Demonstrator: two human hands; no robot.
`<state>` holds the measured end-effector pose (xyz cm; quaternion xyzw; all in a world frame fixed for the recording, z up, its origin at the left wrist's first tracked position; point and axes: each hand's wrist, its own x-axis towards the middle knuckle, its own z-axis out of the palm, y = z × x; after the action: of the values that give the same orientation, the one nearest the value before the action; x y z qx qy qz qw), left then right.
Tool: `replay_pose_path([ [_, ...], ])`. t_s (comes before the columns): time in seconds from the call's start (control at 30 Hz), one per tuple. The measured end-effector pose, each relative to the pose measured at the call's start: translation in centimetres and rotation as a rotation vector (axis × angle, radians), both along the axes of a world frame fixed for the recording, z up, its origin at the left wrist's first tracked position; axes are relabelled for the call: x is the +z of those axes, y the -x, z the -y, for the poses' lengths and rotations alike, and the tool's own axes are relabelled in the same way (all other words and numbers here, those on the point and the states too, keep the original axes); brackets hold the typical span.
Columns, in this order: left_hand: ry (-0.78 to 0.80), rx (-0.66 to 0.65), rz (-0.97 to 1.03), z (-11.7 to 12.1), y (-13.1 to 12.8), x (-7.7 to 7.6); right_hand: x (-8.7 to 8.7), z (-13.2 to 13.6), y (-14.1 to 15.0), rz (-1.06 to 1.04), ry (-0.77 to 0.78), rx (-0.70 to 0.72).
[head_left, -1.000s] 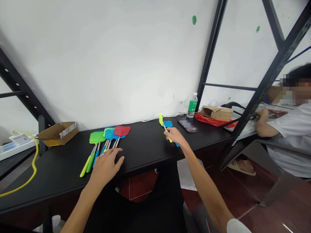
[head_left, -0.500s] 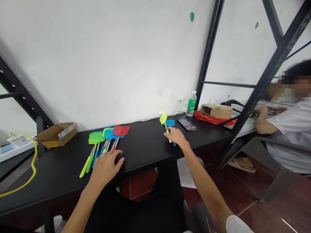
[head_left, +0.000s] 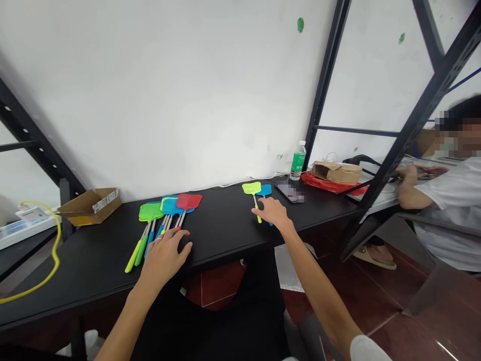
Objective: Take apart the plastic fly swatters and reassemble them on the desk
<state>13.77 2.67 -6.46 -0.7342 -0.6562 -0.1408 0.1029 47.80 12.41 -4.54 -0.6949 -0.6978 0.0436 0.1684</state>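
On the black table's left side lies a cluster of fly swatters: green [head_left: 149, 212], blue [head_left: 170, 205] and red [head_left: 189, 201] heads, with handles pointing toward me. My left hand [head_left: 167, 254] rests over the handles at the right of this cluster, fingers curved and apart, hiding some grips. Farther right, a yellow-green fly swatter [head_left: 251, 188] lies flat, its head slightly overlapping a blue fly swatter [head_left: 266, 190]. My right hand [head_left: 273, 212] hovers at their handles, thumb across the yellow-green one, fingers apart; any contact is unclear.
Behind are a cardboard box [head_left: 90, 206], a phone [head_left: 289, 192] and a water bottle [head_left: 298, 161]. A red bag [head_left: 328, 183] with a brown cardboard piece lies beyond the rack post [head_left: 327, 75]. A yellow cable [head_left: 55, 250] curves at left. A person [head_left: 447, 200] sits at right.
The yellow-green swatter's head has turned from tilted to flat beside the blue one, and my right hand's fingers have loosened from its handle. My left hand stays at the cluster.
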Motion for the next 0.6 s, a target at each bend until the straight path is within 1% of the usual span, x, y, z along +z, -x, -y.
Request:
replay_pose_path([
  [0.07, 0.006, 0.019, -0.013, 0.0, 0.0, -0.1, -0.4, -0.1, 0.3, 0.032, 0.012, 0.051],
  [0.17, 0.021, 0.013, -0.018, 0.0, 0.0, -0.1, -0.8, -0.4, 0.5, 0.059, 0.022, 0.132],
  [0.33, 0.014, 0.002, -0.013, 0.0, 0.1, -0.2, -1.3, -0.9, 0.0, -0.003, 0.012, 0.245],
  [0.5, 0.023, -0.017, -0.005, 0.1, 0.1, 0.1, -1.4, -1.2, -0.5, -0.055, -0.003, 0.263],
  [0.6, 0.025, -0.027, 0.001, 0.2, 0.0, 0.2, -1.2, -1.2, -0.6, -0.080, -0.027, 0.235],
])
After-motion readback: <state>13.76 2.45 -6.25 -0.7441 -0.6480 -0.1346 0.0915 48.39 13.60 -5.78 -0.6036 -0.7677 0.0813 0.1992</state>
